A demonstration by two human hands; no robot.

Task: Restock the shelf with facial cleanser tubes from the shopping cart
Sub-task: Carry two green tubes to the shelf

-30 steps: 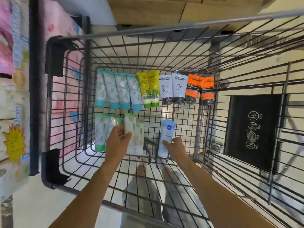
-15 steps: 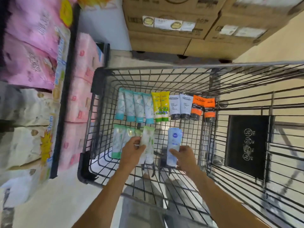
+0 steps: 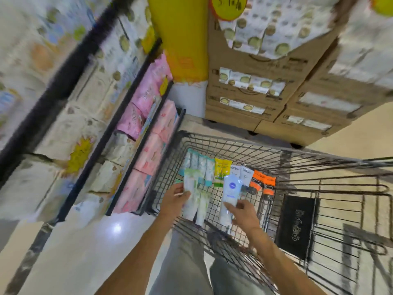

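Note:
A wire shopping cart (image 3: 297, 162) stands in front of me. My left hand (image 3: 175, 200) grips several pale green and white cleanser tubes (image 3: 192, 194), lifted above the cart floor. My right hand (image 3: 244, 213) holds a light blue tube (image 3: 230, 193) with a dark round logo, also raised. Along the cart's far end lie a row of teal-capped tubes (image 3: 203, 169), two yellow tubes (image 3: 221, 172), two white tubes (image 3: 242, 174) and two orange-and-black tubes (image 3: 262, 183).
Shelves (image 3: 131, 133) with pink and white packs run along the left, edged by black rails. Stacked cardboard boxes (image 3: 251, 90) stand beyond the cart, next to a yellow pillar (image 3: 180, 39). A black plate (image 3: 295, 226) hangs in the cart's right part. Pale floor lies below left.
Both hands have lifted their tubes off the cart floor. My head has tilted up, so shelves and boxes fill more of the view, blurred by motion.

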